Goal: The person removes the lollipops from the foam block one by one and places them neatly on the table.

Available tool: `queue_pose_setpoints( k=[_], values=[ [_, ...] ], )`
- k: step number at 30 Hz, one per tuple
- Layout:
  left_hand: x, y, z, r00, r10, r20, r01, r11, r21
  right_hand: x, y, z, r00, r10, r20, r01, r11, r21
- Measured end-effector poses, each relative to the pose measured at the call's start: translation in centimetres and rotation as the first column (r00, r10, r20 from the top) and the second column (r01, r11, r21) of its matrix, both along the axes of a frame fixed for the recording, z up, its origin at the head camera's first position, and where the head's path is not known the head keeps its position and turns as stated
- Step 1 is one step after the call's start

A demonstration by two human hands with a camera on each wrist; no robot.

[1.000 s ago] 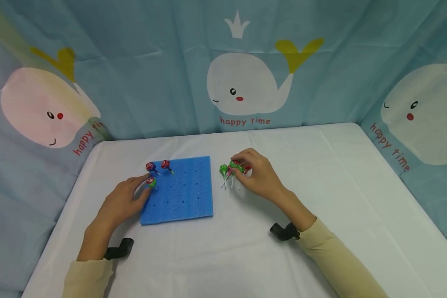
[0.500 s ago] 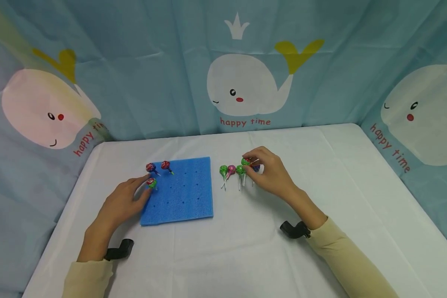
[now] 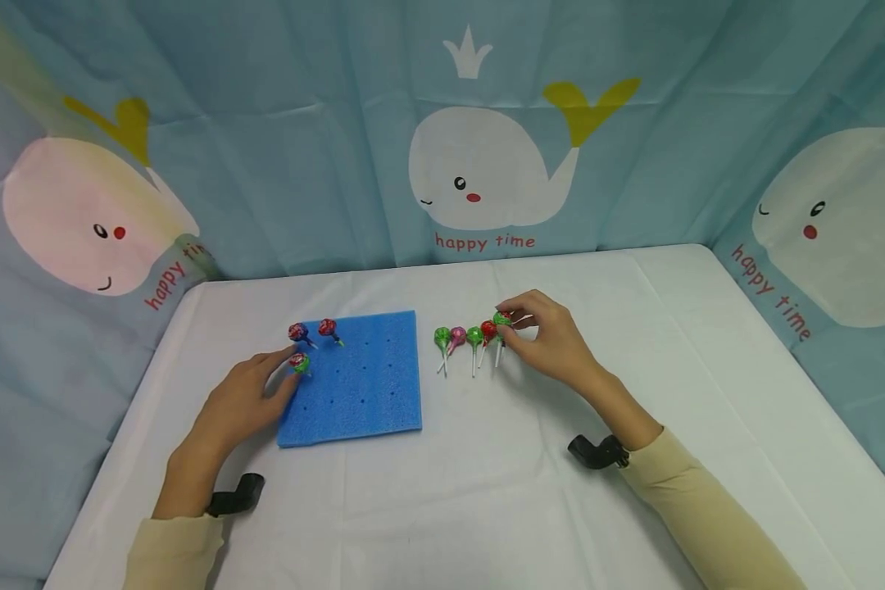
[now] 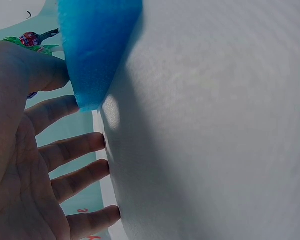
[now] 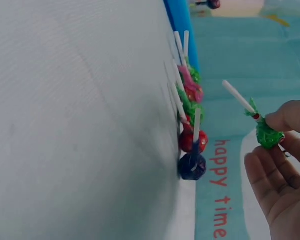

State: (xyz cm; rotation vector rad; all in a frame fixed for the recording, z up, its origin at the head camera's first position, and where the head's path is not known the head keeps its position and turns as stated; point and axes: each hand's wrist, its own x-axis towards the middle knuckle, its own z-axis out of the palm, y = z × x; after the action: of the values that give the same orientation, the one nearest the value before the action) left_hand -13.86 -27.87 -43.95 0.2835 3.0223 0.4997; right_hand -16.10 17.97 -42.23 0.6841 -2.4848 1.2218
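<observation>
In the head view, a blue foam board (image 3: 369, 414) with small holes lies on the white table. Two red-and-blue lollipops, one on the left (image 3: 298, 331) and one beside it (image 3: 328, 326), and a green-and-red lollipop (image 3: 299, 361) stand in its upper left part. My left hand (image 3: 239, 397) rests at the board's left edge, its fingers extended and spread. Right of the board, my right hand (image 3: 546, 338) pinches a green-wrapped lollipop (image 5: 269, 135) by its head, raised with the white stick pointing away. Below it, a dark blue lollipop (image 5: 192, 166) ends the row on the table.
Also in that row are a green lollipop (image 3: 442, 335), a pink lollipop (image 3: 457, 335), another green lollipop (image 3: 475, 335) and a red lollipop (image 3: 488, 330). A blue curtain (image 3: 339, 164) with whale prints hangs behind the white tabletop (image 3: 428, 508).
My right hand has shifted to the right and lifted the green lollipop away from the others, so more of the row shows. The left hand and the board have stayed put.
</observation>
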Motion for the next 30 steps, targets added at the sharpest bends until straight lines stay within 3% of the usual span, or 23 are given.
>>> queue_pose_setpoints(
  k=[19, 30],
  values=[
    [0.3, 0.0, 0.0, 1.0, 0.006, 0.011, -0.006, 1.0, -0.003, -1.0, 2.5, -0.8, 0.985, -0.098, 0.142, 0.084, 0.991, 0.101],
    [0.2, 0.0, -0.1, 1.0, 0.005, 0.014, -0.005, 1.0, 0.006, -1.7, 2.8, -1.2, 0.979, -0.127, 0.162, 0.101, 0.982, 0.158]
  ],
)
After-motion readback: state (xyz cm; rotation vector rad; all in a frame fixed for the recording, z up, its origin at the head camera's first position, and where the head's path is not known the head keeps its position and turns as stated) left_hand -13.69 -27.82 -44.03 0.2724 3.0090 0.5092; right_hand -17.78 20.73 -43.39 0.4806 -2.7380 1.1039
